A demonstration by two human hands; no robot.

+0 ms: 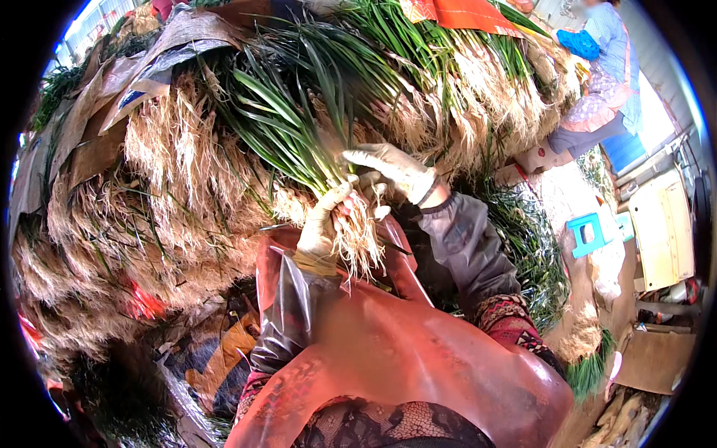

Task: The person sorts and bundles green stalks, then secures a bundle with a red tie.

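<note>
My left hand (320, 228), in a pale glove, is closed around a bunch of green garlic (290, 138) at the lower stems. Its long flat leaves point up and to the left, and its pale stringy roots (360, 243) hang down over my apron. My right hand (396, 170), also gloved, is beside the stems on the right. Its index finger is stretched out toward them and the fingers are apart; the lower fingers are partly hidden. A red translucent apron (418, 328) covers my front below both hands.
Large heaps of rooted greens (179, 201) rise ahead and to the left, partly under sheets (190, 33). Loose leaves (530, 254) lie at my right. Beyond are a blue stool (588, 234), a yellowish crate (661, 230) and a cardboard box (656, 358). Another person (609, 82) is at the upper right.
</note>
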